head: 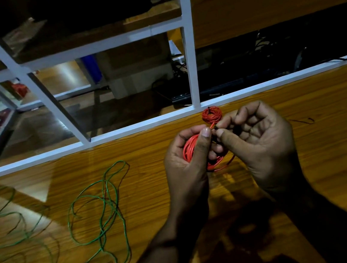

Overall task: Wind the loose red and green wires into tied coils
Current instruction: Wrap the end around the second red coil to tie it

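Observation:
My left hand point(186, 163) grips a red wire coil point(190, 150) above the wooden table point(336, 129), thumb up against its top. My right hand point(259, 141) pinches a thin dark tie at the coil's upper edge between thumb and forefinger, its other fingers curled. A short red tail point(225, 165) loops out below the hands. A second red coil point(211, 114), bound with a dark tie, lies on the table just beyond the hands. Loose green wire point(103, 211) sprawls in open loops on the table to the left.
More green wire point(14, 234) trails off the left edge. A thin dark tie point(304, 121) lies on the table to the right. A white metal frame point(123, 131) borders the table's far edge, with shelves and dark cables behind it.

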Motion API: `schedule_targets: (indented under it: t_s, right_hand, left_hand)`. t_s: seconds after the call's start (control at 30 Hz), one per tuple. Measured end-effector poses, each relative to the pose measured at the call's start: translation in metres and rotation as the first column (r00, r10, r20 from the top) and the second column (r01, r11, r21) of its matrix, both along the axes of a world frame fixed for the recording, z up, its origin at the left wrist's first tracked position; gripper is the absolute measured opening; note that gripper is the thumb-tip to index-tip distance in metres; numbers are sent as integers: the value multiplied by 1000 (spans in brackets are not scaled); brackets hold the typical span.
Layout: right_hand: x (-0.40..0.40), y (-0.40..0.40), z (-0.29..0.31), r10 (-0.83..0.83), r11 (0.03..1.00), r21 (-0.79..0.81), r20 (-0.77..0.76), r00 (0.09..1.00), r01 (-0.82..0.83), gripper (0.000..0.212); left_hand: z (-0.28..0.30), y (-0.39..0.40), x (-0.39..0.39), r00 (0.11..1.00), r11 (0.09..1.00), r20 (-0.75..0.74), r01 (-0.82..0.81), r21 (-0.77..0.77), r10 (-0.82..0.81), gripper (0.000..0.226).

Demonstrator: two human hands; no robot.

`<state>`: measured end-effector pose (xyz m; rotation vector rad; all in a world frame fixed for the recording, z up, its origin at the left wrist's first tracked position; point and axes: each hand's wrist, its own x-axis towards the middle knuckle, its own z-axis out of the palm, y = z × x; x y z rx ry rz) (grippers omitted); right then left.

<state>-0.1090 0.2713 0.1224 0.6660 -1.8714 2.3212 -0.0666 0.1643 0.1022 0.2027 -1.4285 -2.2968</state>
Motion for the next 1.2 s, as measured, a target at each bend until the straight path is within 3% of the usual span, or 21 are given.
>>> schedule_targets:
  t_s: [0.63,1.2]
  right_hand:
    - [-2,2,-3,-18,999,49,-38,999,20,30]
    - [-1,1,-2,18,1000,-25,15,1000,-18,27]
  left_hand:
    - [-2,1,3,1000,999,2,3,-36,-3,15]
    - [-1,1,3,1000,997,-14,-24,-77,23,18]
